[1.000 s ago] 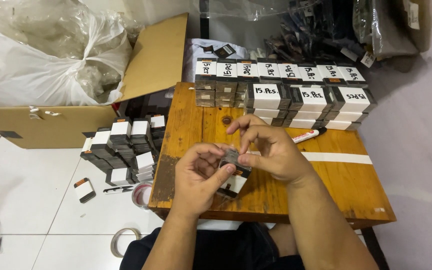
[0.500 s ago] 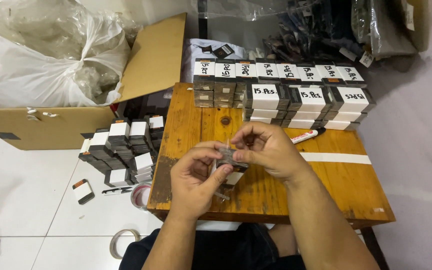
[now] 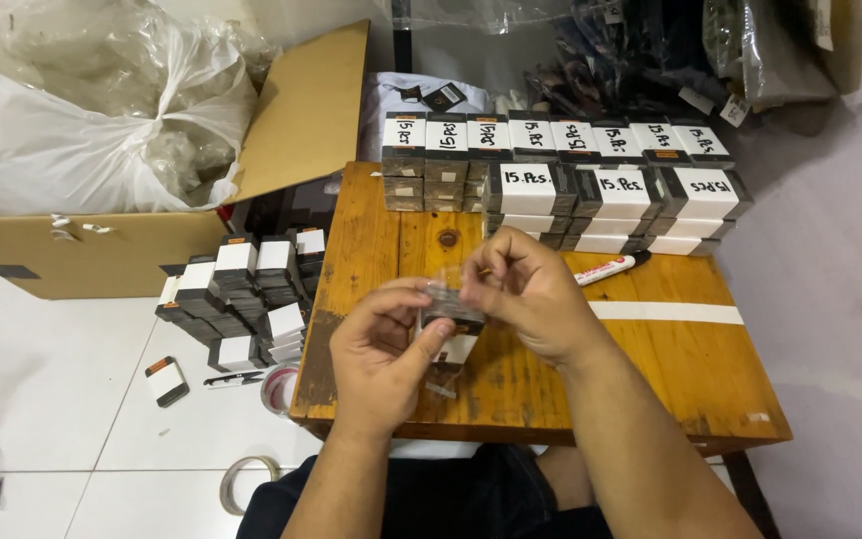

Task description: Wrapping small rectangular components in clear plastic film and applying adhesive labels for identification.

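- Both hands are meeting at centre of frame, just above the wooden table (image 3: 650, 389).
- Left hand (image 3: 381, 354) is sitting lower centre-left, thumb and fingers pinching the small dark stack (image 3: 451, 311) from the left side and underneath.
- Right hand (image 3: 536, 294) is coming in from centre-right, fingertips bunched tog. on the stack's top right edge, w/ a bit of clear wrap (image 3: 443, 287) showing over it.
- Stack is being held betw. the two hands, off the table top; white label face is peeking out below it.
- Marker pen (image 3: 606, 269) is lying on the table just right of the right hand, near a white tape strip (image 3: 665, 312).
- Labelled bundles (image 3: 571, 180) are standing in rows along the table's far edge, upper centre to upper right.
- More dark-and-white bundles (image 3: 241, 294) are piling on the tiled floor, left of the table.
- Cardboard box (image 3: 281, 140) w/ a big plastic bag (image 3: 82, 110) is filling upper left.
- Tape rolls (image 3: 276, 389) are lying on the floor, lower left, by the table edge.
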